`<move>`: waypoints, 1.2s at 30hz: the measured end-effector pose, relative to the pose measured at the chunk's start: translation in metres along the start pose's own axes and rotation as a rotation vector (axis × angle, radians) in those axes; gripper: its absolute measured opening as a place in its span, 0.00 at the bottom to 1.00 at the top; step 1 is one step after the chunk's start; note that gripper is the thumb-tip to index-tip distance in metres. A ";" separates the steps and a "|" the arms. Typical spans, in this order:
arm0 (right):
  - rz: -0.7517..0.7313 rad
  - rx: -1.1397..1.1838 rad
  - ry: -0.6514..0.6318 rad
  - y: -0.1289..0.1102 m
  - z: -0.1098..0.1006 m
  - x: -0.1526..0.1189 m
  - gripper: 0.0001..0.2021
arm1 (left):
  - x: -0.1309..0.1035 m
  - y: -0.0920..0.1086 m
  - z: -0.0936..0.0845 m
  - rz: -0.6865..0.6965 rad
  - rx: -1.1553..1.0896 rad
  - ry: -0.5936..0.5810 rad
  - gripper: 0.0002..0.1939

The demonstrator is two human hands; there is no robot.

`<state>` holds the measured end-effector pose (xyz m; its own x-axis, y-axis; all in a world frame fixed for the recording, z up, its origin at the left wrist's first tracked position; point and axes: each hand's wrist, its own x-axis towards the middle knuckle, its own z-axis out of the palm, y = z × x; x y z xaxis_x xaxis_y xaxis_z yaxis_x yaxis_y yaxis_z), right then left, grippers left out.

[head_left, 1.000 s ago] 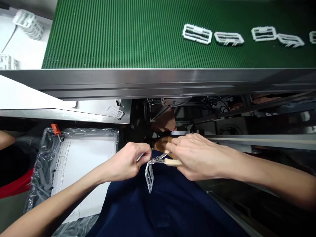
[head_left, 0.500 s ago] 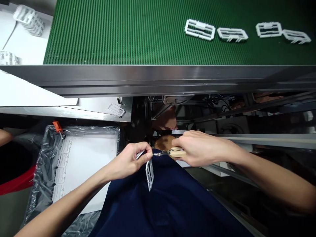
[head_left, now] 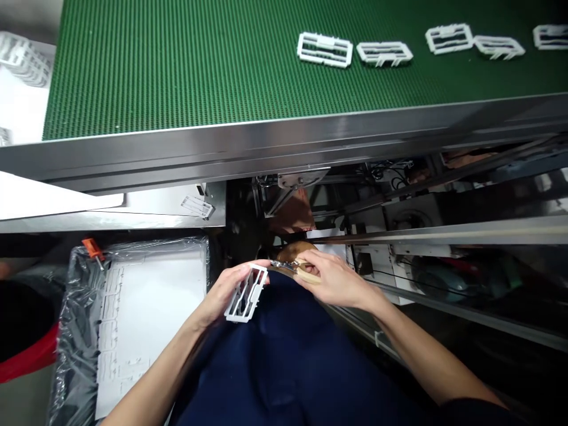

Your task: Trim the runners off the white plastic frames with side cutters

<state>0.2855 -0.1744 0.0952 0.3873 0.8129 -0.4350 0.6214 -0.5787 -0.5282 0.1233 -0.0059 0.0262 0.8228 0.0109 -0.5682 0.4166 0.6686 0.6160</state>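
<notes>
My left hand [head_left: 220, 291] is closed on a white plastic frame [head_left: 256, 294], which hangs tilted below the fingertips with its slotted face showing. Wrapped in my right hand [head_left: 341, 278] is a pair of nippers [head_left: 309, 276] with cream handles and metal jaws. The jaws point left and reach the upper end of the frame near my left fingertips. Whether they touch the plastic I cannot tell.
Several similar white frames [head_left: 325, 49] lie on the green conveyor belt [head_left: 177, 71]. Below its metal edge stands a plastic-lined box [head_left: 80, 307] with frames in rows on white sheet, and an orange-handled tool [head_left: 92, 248] on its rim. Another frame lies on a metal ledge [head_left: 195, 220].
The white frame in my left hand has turned from edge-on to face-on. Both hands appear slightly further left, and the whole view has shifted and tilted.
</notes>
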 end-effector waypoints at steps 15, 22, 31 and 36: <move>-0.179 -0.166 0.012 -0.001 0.000 0.005 0.09 | -0.004 0.002 0.005 -0.050 -0.167 -0.049 0.27; -0.226 -0.209 0.014 -0.001 -0.004 0.008 0.06 | -0.003 0.004 0.002 -0.046 -0.098 -0.086 0.27; -0.028 0.148 0.103 0.000 0.006 0.017 0.08 | 0.001 0.004 0.001 -0.055 -0.138 -0.070 0.26; 0.035 0.453 0.232 -0.029 0.022 0.039 0.09 | 0.013 0.009 0.014 0.050 0.081 0.062 0.18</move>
<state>0.2680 -0.1273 0.0770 0.5752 0.7561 -0.3120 0.2674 -0.5343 -0.8019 0.1435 -0.0095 0.0317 0.8189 0.0902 -0.5668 0.4079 0.6034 0.6852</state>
